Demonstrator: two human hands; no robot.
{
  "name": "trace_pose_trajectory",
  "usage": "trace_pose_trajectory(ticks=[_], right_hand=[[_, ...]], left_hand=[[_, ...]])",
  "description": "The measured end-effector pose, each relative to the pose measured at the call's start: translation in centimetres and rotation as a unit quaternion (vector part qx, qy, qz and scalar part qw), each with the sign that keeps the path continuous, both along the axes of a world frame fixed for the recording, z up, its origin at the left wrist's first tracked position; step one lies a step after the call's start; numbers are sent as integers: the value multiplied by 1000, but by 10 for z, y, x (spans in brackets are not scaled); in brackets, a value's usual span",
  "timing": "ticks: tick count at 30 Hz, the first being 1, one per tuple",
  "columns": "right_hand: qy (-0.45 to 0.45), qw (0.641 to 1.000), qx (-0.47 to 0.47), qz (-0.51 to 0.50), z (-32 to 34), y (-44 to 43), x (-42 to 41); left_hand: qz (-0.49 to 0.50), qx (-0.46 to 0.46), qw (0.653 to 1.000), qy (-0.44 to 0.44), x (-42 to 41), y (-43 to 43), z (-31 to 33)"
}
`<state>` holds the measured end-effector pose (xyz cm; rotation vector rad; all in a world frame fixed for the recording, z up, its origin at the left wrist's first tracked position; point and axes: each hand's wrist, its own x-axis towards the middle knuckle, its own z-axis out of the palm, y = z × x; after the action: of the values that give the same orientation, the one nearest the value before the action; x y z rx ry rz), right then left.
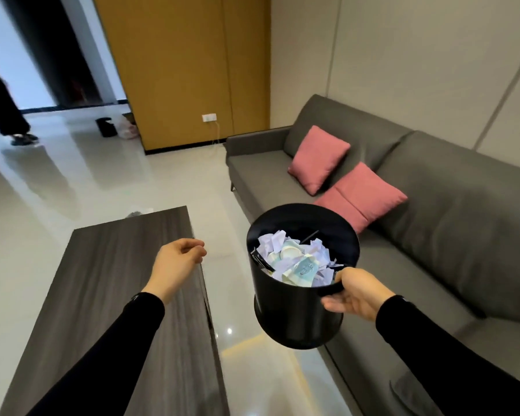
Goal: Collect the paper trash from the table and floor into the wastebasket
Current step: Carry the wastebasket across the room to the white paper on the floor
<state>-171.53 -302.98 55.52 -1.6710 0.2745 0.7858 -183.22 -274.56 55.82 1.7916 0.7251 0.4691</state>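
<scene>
Head view shows the right hand point(356, 294) gripping the near rim of a round black plastic wastebasket point(294, 313), thumb inside and fingers outside, holding it in the air above the glossy pale tiled floor point(72, 187), between the dark wood-grain desk point(108, 295) and the long grey fabric sofa point(433, 205). Crumpled white and pale blue paper trash point(294, 261) fills the wastebasket. The left hand point(177, 262) hovers over the desk's far right edge, empty, fingers loosely curled.
</scene>
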Motion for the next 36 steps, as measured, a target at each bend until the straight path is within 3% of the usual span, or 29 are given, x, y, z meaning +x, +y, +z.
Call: trace_pose_trajectory(ticks=[8,14,27,36], right_hand=[[-16,994,-6,111,14,71,160],[1,985,0,173,3,159,253],[-9,975,-17,223,-9,433,445],[15,966,-16,256,-11,606,573]], left_hand=[[143,-2,990,14,70,16,9],[208,-19,978,19,133,75,-1],[214,-40,976,13,344,320,7],[269,-49,962,23,434,476,-2]])
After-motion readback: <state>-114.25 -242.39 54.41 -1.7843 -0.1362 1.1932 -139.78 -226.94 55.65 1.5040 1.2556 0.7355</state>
